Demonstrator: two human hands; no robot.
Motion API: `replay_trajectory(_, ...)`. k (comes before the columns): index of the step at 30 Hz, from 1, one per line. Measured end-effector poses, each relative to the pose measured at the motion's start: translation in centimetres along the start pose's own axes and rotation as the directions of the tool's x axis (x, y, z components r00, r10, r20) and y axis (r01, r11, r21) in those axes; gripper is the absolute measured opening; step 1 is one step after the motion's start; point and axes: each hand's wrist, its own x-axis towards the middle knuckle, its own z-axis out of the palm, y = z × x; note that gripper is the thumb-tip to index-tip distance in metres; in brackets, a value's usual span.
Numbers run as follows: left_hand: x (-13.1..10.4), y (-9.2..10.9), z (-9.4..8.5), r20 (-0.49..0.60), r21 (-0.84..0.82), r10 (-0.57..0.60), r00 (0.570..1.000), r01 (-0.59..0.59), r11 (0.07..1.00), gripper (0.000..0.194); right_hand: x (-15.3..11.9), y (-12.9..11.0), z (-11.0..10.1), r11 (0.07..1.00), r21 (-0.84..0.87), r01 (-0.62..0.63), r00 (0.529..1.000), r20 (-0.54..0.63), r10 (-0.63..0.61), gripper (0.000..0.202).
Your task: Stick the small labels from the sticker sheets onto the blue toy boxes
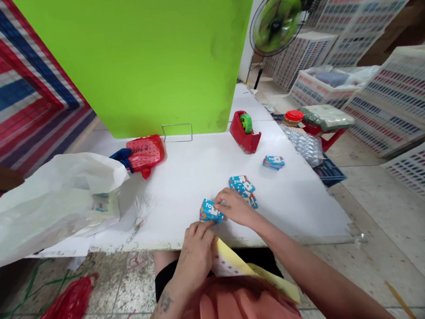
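A blue printed card (207, 212), seemingly atop a small stack, lies near the table's front edge. My right hand (234, 207) has its fingers pinched together at the card's right side, touching a small white sticker (214, 211) on it. My left hand (197, 246) is closed at the table edge, its fingertips against the card's lower side. From beside its thumb a yellow-edged strip of stickers (228, 261) runs down over my lap. Just beyond my right hand lies a loose pile of similar blue cards (242, 182), with a neater stack (273, 161) farther right.
A red tape dispenser (245, 133) with green tape stands at the back right. A red plastic packet (146, 155) and a white plastic bag (55, 204) lie left. A bundle of thin white ties (140, 214) is nearby. Behind rises a green board (150, 60); crates (409, 95) stand right.
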Motion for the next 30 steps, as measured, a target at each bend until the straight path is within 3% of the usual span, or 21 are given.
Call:
replay_trajectory(8,0.0,0.0,0.1,-0.001,-0.001,0.005,1.0,-0.005,1.0,0.02,0.2,-0.1,-0.8,0.988,0.148,-0.044,0.999,-0.004,0.045,0.007)
replay_trajectory(11,-0.1,-0.1,0.3,-0.012,-0.006,0.007,1.0,-0.007,1.0,0.019,0.2,0.0,-0.9,0.955,0.271,-0.123,0.992,0.008,0.126,0.009)
replay_trajectory(14,-0.2,-0.1,0.4,-0.007,-0.06,0.004,1.0,-0.005,0.998,0.019,0.2,0.1,-1.0,0.895,0.397,-0.203,0.979,0.048,0.2,0.013)
replay_trajectory(17,-0.3,0.3,0.2,0.05,-0.173,-0.043,0.998,0.051,0.984,0.02,0.2,0.3,-1.4,0.864,0.464,-0.195,0.98,0.046,0.196,0.014)
replay_trajectory(20,-0.5,0.8,-0.1,0.149,-0.307,-0.166,0.975,0.205,0.929,0.024,0.1,0.8,-1.9,0.842,0.497,-0.209,0.976,0.05,0.213,0.015)
replay_trajectory(23,-0.6,1.0,-0.3,0.223,-0.443,-0.259,0.94,0.334,0.832,0.03,-0.1,1.5,-2.3,0.795,0.556,-0.242,0.969,0.097,0.228,0.036)
replay_trajectory(26,-0.8,0.8,-0.2,0.247,-0.554,-0.285,0.926,0.377,0.742,0.031,-0.4,2.8,-3.0,0.795,0.552,-0.251,0.965,0.081,0.248,0.029)
replay_trajectory(30,-0.9,0.3,0.3,0.213,-0.648,-0.321,0.923,0.379,0.661,0.034,-1.1,5.1,-4.3,0.883,0.392,-0.257,0.961,0.006,0.277,0.021)
